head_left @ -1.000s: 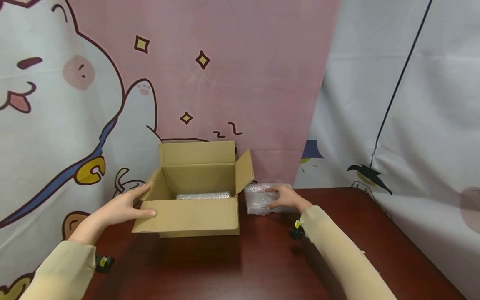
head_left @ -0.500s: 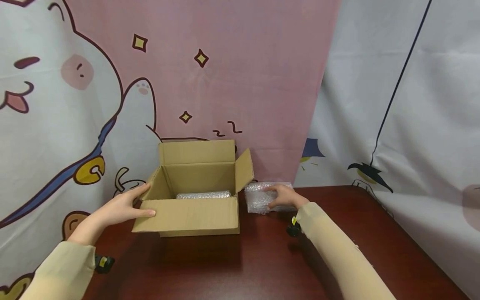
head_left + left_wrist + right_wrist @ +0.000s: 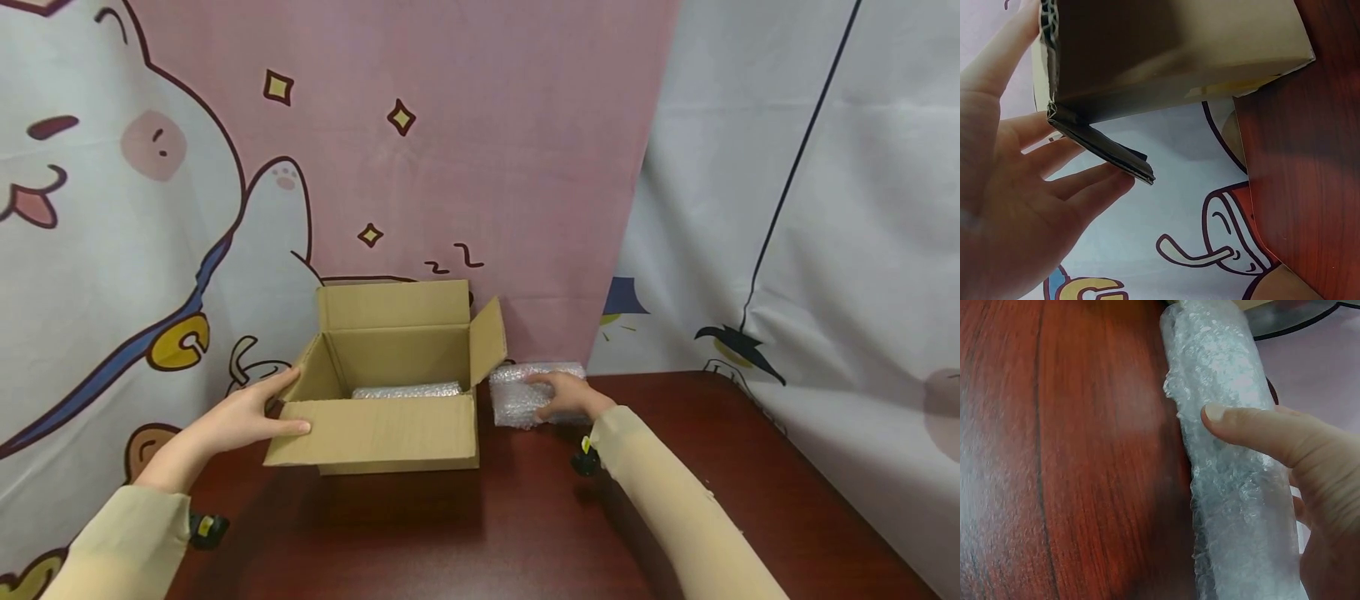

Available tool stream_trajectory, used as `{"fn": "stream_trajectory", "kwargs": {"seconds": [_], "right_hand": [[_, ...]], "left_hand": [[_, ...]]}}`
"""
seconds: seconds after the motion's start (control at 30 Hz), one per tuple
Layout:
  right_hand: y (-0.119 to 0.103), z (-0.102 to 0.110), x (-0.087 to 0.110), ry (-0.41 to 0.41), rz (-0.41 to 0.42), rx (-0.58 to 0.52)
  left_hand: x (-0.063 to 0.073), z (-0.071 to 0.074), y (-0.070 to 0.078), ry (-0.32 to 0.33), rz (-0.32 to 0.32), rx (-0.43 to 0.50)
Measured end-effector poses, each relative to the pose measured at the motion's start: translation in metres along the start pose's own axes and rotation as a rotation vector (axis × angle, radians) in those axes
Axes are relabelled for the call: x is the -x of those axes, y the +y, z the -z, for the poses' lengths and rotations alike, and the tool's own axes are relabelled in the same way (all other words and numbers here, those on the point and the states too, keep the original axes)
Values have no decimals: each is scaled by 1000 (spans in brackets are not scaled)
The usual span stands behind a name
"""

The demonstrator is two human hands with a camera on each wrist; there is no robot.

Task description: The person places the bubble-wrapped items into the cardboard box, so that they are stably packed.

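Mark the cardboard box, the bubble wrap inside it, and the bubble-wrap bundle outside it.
Cardboard box [image 3: 381, 432]: head view, on its folded-out front flap.
Inner bubble wrap [image 3: 407, 391]: head view, on its visible top strip.
Outer bubble-wrap bundle [image 3: 1235, 497]: right wrist view, mid-length.

From above, the open brown cardboard box [image 3: 401, 354] can be entered, down to a silvery bubble-wrapped bundle [image 3: 407, 391] inside. From the right, entry is hindered by the outward-tilted flap [image 3: 488, 343]; the left corner is occupied by the left hand [image 3: 236, 423]. Passage behind is blocked by the printed pink-and-white cloth [image 3: 510, 167]; room is left over the dark red wooden tabletop [image 3: 525, 525] in front.
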State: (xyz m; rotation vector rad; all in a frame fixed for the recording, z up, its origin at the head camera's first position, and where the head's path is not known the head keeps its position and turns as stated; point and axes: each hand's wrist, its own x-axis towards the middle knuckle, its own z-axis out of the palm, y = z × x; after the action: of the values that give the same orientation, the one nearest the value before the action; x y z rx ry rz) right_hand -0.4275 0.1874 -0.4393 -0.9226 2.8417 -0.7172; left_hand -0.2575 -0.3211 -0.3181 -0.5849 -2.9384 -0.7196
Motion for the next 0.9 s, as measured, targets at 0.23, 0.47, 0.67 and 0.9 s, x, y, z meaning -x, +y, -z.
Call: {"fn": "stream_trajectory", "kwargs": {"seconds": [0.23,0.47,0.67,0.9], "right_hand": [[2,-3,2,21,9,67],[3,-8,4,80,9,67],[6,-8,5,108,17,42],[9,-2,8,88,20,-13]], "left_hand": [[0,0,2,5,-2,-4],[1,0,0,5,8,-3],[1,0,-1,8,6,-9],[0,0,-1,4,6,-15]]}}
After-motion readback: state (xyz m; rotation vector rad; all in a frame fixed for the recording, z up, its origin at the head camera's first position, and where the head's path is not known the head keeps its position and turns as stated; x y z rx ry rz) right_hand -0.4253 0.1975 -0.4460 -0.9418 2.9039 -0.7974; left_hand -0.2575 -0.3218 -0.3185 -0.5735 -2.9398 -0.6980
